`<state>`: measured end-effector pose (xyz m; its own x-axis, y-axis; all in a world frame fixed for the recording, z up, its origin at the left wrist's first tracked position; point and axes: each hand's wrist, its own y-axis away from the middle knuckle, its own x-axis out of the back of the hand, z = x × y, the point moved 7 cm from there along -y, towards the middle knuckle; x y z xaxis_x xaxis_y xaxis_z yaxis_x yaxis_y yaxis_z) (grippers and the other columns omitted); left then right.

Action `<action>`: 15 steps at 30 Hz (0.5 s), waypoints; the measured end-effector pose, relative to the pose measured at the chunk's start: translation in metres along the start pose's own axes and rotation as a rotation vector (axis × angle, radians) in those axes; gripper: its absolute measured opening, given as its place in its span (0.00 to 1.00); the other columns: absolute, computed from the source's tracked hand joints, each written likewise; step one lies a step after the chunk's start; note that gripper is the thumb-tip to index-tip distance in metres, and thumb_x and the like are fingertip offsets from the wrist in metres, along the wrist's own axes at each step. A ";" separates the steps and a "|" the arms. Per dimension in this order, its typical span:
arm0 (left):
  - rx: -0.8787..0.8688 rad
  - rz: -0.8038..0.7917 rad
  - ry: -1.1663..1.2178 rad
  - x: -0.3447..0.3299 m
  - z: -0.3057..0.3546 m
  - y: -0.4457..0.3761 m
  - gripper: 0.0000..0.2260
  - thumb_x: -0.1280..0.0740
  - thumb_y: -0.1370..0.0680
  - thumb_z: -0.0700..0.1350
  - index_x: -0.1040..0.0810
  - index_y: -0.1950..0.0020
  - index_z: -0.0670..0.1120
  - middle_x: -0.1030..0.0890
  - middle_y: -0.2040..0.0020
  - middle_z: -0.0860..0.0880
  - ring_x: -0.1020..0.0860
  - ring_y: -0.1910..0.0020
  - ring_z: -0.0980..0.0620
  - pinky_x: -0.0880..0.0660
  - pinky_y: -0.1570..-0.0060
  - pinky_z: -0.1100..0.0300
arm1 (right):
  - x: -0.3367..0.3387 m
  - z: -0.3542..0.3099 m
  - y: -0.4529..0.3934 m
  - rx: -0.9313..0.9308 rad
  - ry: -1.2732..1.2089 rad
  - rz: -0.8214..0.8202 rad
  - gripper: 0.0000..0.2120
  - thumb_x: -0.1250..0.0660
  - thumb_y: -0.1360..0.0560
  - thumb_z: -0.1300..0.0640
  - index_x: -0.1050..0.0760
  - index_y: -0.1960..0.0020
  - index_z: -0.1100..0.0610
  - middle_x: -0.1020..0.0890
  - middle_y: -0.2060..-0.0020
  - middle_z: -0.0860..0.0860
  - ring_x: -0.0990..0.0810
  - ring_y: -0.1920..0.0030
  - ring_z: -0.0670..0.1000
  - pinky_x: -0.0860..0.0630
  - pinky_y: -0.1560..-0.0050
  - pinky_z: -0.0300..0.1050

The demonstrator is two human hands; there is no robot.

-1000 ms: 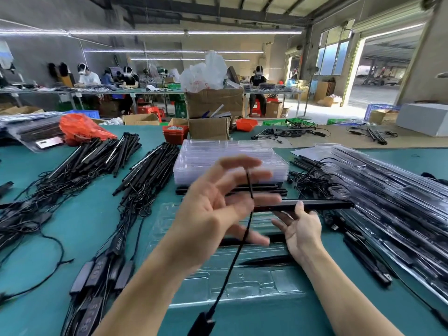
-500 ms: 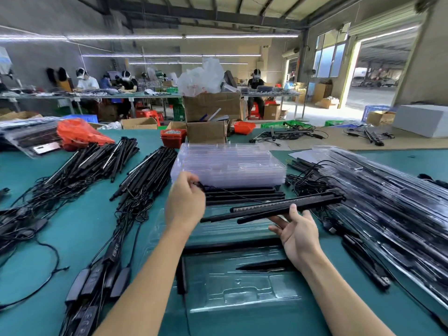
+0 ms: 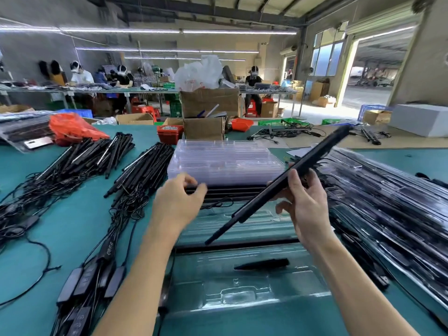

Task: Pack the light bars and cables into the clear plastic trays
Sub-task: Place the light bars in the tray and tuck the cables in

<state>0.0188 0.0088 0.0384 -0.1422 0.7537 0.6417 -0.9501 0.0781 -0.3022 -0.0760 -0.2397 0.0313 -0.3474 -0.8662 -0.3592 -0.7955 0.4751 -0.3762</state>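
My right hand (image 3: 306,204) grips the tilted light bars (image 3: 278,184), left hand (image 3: 177,204) loosely curled, holding nothing; I'd level them over the near tray (image 3: 242,294), then seat them.

Two bare forearms reach in from the bottom edge — no sleeves, no gloves. The left hand (image 3: 175,207) and right hand (image 3: 306,207) carry no rings or watch (fingernails short and plain, slightly blurred).
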 end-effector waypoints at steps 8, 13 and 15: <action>-0.527 -0.040 0.221 0.052 0.136 0.028 0.19 0.37 0.28 0.72 0.22 0.50 0.59 0.20 0.64 0.53 0.24 0.68 0.60 0.29 0.68 0.62 | -0.074 -0.036 0.016 0.353 0.533 -0.236 0.16 0.28 0.25 0.50 0.24 0.38 0.45 0.23 0.67 0.42 0.26 0.68 0.44 0.27 0.66 0.40; -0.686 0.179 0.140 0.081 0.158 0.035 0.18 0.37 0.19 0.54 0.31 0.68 0.53 0.32 0.76 0.54 0.31 0.75 0.54 0.39 0.74 0.63 | -0.092 -0.032 0.027 0.321 0.455 -0.336 0.21 0.27 0.27 0.46 0.25 0.35 0.43 0.21 0.61 0.43 0.22 0.63 0.45 0.23 0.62 0.41; -0.732 0.222 0.202 0.091 0.159 0.040 0.17 0.38 0.17 0.49 0.25 0.65 0.45 0.32 0.76 0.53 0.32 0.76 0.54 0.39 0.75 0.63 | -0.087 -0.027 0.029 0.258 0.434 -0.373 0.24 0.28 0.29 0.42 0.26 0.34 0.44 0.19 0.57 0.43 0.20 0.61 0.45 0.24 0.62 0.38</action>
<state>-0.0767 -0.0231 0.1968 -0.1870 0.9003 0.3931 -0.4708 0.2691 -0.8402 -0.0819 -0.1547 0.0748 -0.2822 -0.9393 0.1953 -0.7756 0.1036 -0.6227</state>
